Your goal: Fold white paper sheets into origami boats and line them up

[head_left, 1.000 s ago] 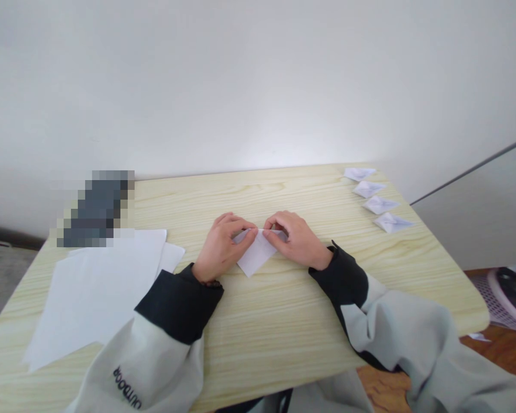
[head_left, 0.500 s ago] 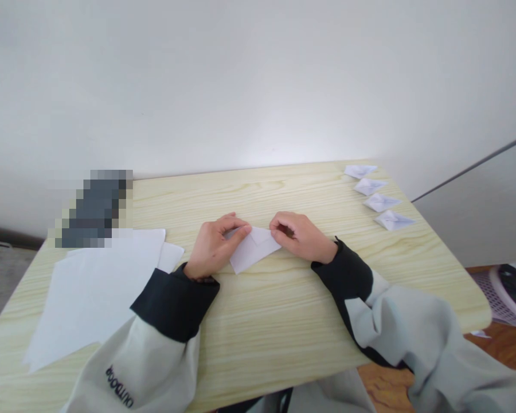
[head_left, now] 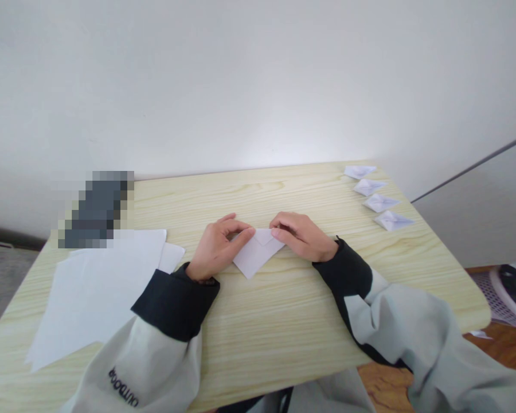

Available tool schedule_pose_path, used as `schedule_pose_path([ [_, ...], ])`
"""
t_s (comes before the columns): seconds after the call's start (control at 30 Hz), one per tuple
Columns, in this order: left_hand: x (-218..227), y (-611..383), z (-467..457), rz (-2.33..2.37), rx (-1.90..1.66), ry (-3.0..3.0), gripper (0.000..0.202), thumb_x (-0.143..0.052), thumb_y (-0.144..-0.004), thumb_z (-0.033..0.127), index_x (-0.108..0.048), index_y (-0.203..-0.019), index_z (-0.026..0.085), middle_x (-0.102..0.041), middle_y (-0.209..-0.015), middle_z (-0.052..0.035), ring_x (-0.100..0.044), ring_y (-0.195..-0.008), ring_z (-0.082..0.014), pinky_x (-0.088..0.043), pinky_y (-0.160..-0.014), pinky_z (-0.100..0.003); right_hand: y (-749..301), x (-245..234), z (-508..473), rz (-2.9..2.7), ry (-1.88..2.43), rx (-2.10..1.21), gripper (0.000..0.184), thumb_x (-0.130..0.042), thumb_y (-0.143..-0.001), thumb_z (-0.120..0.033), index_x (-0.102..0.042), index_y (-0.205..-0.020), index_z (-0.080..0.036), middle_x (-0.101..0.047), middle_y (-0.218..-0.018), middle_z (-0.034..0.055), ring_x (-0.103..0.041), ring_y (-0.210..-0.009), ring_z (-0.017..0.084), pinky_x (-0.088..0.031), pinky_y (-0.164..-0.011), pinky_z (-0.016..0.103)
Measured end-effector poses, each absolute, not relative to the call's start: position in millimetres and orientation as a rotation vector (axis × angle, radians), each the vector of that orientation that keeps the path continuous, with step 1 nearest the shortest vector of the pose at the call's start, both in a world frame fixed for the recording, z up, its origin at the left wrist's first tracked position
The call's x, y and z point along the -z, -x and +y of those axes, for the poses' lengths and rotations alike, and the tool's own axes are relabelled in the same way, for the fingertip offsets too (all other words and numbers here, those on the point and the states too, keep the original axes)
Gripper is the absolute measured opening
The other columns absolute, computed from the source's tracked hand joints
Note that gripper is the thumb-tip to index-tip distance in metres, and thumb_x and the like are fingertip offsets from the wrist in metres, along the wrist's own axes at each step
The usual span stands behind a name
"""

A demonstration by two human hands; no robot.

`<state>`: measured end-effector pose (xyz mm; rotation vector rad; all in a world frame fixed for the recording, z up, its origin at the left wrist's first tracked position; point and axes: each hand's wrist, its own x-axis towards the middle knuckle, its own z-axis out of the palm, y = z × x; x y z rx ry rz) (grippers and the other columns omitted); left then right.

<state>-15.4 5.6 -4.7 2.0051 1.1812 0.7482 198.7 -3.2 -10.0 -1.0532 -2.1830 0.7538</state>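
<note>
A small folded piece of white paper (head_left: 254, 256) lies between my hands over the middle of the table, one corner pointing toward me and a triangular flap along its far edge. My left hand (head_left: 218, 243) pinches its upper left side between thumb and fingers. At the upper right corner, my right hand (head_left: 301, 235) grips it with the thumb against curled fingers. Parts of both side corners are hidden under the fingers.
Several folded paper boats (head_left: 380, 202) stand in a row at the far right of the wood-grain table (head_left: 258, 332). Loose white sheets (head_left: 103, 292) lie at left, below a pixelated dark object (head_left: 97, 209). A pinkish basket (head_left: 494, 292) is on the floor at right.
The folded paper has turned slightly, so its near corner now points more squarely toward me and sits farther right. Both hands keep their hold, with only small finger shifts.
</note>
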Motion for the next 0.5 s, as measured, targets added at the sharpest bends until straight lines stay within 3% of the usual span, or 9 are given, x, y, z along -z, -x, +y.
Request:
schedule_pose_path([
  [0.2,6,13,6,1.142,-0.714,-2.123,0.023,-0.051,-0.082,0.034,-0.065,-0.069,0.021,-0.07,-0.073,0.0045,-0.062,-0.068,-0.0118,-0.027,-0.113,-0.042,-192,15,-4,-2.254,1.049,-0.609,0.02,-0.045,-0.091,-0.028,-0.057,-0.078,-0.018,-0.06,-0.074,0.0021,-0.052,-0.068,0.013,-0.038,-0.068,0.027],
  [0.5,4,20,10,1.066,-0.592,-2.185,0.021,-0.051,-0.077,0.031,-0.067,-0.066,0.022,-0.071,-0.081,0.002,-0.065,-0.081,-0.0142,-0.024,-0.115,-0.044,-202,12,1,-2.281,0.944,-0.819,0.022,-0.045,-0.091,-0.028,-0.058,-0.077,-0.017,-0.058,-0.071,0.0004,-0.051,-0.065,0.011,-0.038,-0.063,0.023],
])
